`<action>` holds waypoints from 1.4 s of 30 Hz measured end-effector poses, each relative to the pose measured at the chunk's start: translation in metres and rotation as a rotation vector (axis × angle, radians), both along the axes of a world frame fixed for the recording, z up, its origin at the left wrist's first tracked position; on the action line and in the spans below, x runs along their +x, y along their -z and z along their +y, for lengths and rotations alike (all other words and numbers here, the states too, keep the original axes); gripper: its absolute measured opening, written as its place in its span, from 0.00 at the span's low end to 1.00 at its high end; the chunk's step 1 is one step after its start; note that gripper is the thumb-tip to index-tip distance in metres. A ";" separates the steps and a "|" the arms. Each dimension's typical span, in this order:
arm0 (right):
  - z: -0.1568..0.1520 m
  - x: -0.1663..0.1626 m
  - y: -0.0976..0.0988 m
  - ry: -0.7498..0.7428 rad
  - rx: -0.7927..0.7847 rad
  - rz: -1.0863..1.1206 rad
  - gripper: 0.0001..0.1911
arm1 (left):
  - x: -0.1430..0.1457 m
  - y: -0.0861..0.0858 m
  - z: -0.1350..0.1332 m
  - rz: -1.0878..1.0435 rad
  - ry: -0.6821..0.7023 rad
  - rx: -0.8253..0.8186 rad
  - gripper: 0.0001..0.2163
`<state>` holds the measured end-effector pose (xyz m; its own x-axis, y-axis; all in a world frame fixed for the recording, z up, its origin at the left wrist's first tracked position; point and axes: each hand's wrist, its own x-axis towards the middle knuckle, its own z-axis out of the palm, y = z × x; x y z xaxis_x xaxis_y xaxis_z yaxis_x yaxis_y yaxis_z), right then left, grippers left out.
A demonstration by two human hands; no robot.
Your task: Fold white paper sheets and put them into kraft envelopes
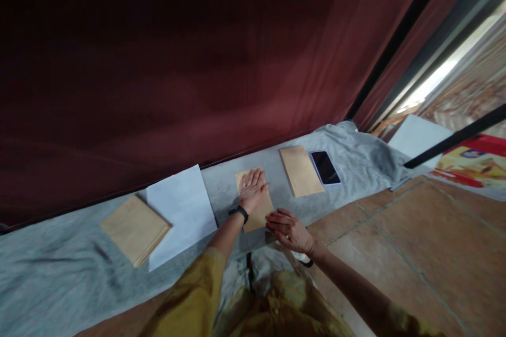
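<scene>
A brown paper envelope [259, 216] lies flat on the grey cloth in front of me. My left hand [253, 189], with a dark band at the wrist, rests palm down on its upper part, fingers stretched out. At the envelope's lower right corner is my right hand [290, 231], its fingers extended and touching the edge. Right of them sits another brown envelope or small stack [301, 171], beside a phone [326, 167] with a dark screen. To the left, a stack of brown envelopes [134, 226] partly overlaps white paper sheets [182, 216].
Grey cloth [59, 274] covers the long narrow surface. Behind it rises a dark red curtain-like wall [237, 63]. Black poles [403, 37] stand at the right, near a white sheet [419, 139] and a red-and-yellow printed package [474, 163]. Brown floor tiles [435, 242] lie below.
</scene>
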<state>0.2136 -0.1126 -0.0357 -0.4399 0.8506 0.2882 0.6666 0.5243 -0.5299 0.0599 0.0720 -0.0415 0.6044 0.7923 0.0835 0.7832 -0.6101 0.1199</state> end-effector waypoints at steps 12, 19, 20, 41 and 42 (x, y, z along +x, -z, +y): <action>0.003 0.000 0.009 0.054 -0.003 0.080 0.17 | -0.040 -0.007 -0.066 0.010 0.318 0.042 0.26; 0.001 -0.003 0.005 0.082 -0.004 0.162 0.18 | -0.056 -0.020 -0.100 0.036 0.387 0.029 0.27; 0.001 -0.003 0.005 0.085 -0.008 0.173 0.18 | -0.059 -0.021 -0.104 0.038 0.397 0.031 0.28; -0.035 -0.059 0.004 0.258 0.052 -0.177 0.34 | -0.091 -0.009 -0.169 0.060 0.260 0.036 0.33; -0.038 -0.057 0.006 0.276 0.057 -0.186 0.34 | -0.093 -0.010 -0.171 0.055 0.249 0.039 0.32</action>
